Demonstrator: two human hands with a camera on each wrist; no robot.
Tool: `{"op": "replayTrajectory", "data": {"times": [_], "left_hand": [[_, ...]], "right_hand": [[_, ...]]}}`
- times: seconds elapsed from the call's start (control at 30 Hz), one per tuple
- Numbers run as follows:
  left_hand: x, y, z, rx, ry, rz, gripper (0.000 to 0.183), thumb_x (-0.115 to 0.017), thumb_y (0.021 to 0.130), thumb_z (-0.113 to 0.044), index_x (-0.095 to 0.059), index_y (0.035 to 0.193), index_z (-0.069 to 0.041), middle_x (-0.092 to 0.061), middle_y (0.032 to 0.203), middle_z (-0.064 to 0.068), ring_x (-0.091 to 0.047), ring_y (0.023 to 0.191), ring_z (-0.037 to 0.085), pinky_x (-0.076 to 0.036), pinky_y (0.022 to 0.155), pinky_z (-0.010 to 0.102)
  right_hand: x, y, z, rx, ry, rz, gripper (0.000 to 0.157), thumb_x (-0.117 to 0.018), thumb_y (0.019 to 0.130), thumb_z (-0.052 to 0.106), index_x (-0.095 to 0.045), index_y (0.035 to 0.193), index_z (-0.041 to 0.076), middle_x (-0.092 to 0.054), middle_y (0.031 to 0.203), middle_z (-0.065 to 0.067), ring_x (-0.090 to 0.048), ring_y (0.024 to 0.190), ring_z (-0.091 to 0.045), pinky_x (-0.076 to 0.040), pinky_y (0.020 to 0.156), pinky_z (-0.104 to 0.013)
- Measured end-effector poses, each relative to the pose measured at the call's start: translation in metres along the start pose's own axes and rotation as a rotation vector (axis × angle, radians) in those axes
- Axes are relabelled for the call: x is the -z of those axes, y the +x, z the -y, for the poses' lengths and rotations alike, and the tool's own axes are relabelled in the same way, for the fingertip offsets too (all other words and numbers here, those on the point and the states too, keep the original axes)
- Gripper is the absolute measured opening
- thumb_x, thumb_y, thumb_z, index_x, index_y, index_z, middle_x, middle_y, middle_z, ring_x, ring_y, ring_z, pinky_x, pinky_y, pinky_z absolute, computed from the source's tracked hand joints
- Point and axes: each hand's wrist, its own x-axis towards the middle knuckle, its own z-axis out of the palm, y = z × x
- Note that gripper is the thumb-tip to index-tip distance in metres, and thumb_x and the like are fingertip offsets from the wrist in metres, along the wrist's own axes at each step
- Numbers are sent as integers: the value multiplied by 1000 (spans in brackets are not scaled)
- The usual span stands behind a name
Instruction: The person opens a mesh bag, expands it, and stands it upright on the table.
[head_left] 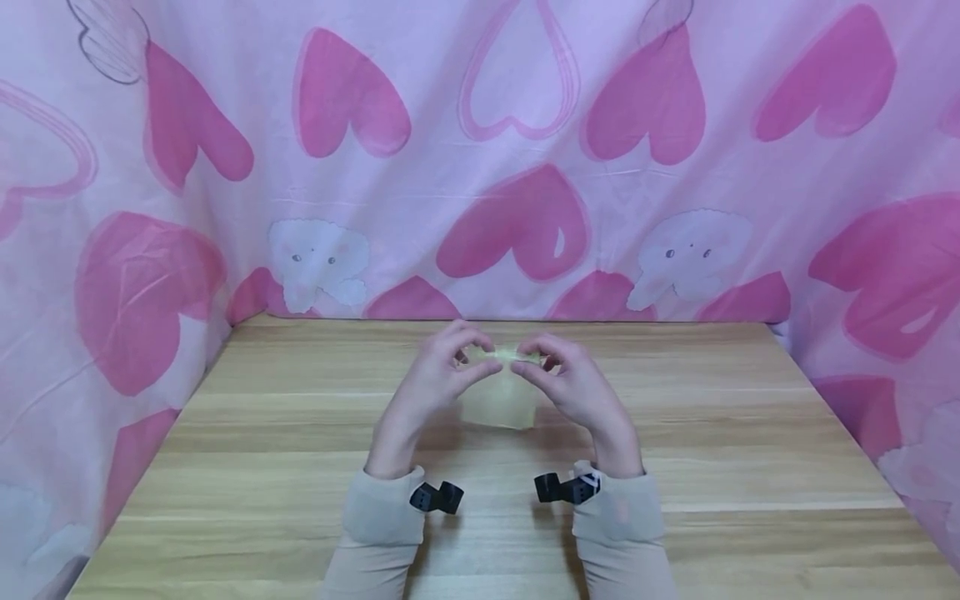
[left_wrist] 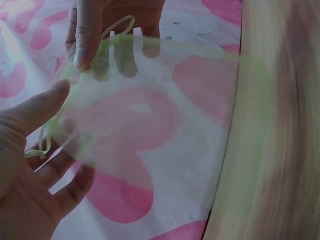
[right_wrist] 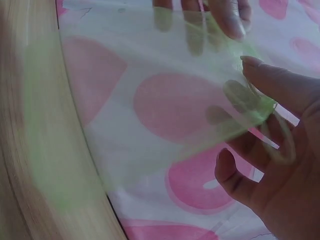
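Observation:
A sheer pale green drawstring pouch (head_left: 498, 404) hangs between my two hands, above the middle of the table. My left hand (head_left: 442, 367) pinches one top corner between thumb and fingers. On the opposite corner, my right hand (head_left: 566, 375) does the same. The pouch body (left_wrist: 150, 100) is see-through, and the fingers behind it show through the mesh. A cord loop (left_wrist: 120, 25) sticks out at the far corner in the left wrist view. Another cord loop (right_wrist: 282, 137) hangs by the right palm. Nothing can be made out inside the pouch.
The wooden table (head_left: 285, 467) spreads around both forearms. A pink curtain (head_left: 420, 192) with hearts and white cartoon animals surrounds its back and sides. Black wrist cameras (head_left: 438, 497) sit on both sleeve cuffs.

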Motion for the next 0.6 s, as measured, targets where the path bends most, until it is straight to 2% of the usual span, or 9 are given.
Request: {"op": "replayTrajectory", "data": {"times": [0.13, 0.3, 0.43, 0.53, 0.6], "left_hand": [[2, -1, 1, 53, 1, 82, 21, -75, 88, -22, -69, 105, -12, -65, 104, -4, -58, 90, 13, -51, 80, 33], [1, -2, 3, 104, -27, 170, 21, -74, 88, -21, -68, 106, -13, -66, 99, -5, -61, 90, 16, -51, 79, 33], [0, -2, 3, 126, -77, 193, 13, -74, 88, -17, -65, 97, -15, -65, 90, -6, -62, 87, 16, -52, 79, 34], [0, -3, 3, 149, -107, 186, 13, -75, 88, -17, -63, 93, -16, -63, 90, -6, -62, 87, 15, -51, 81, 35], [0, -4, 3, 169, -124, 177, 14, -75, 87, -18, -63, 93, -17, -62, 92, -5, -60, 89, 16, -51, 81, 36]], "right_hand": [[1, -1, 2, -39, 29, 9, 14, -71, 91, 15, -69, 105, 12, -66, 96, 4, -56, 79, -18, -49, 70, -38], [3, -3, 2, -97, 63, 12, 14, -70, 92, 20, -68, 105, 14, -66, 97, 2, -56, 77, -20, -47, 62, -33], [4, -3, 0, -132, 90, 0, 15, -70, 92, 17, -67, 105, 11, -64, 97, -1, -55, 75, -21, -44, 59, -29], [5, -3, 0, -148, 117, -6, 15, -70, 91, 9, -65, 104, 6, -62, 94, -6, -53, 73, -22, -42, 60, -28], [8, -3, 8, -153, 138, -6, 13, -69, 90, 4, -63, 102, 2, -60, 92, -8, -51, 73, -21, -43, 62, -28]]}}
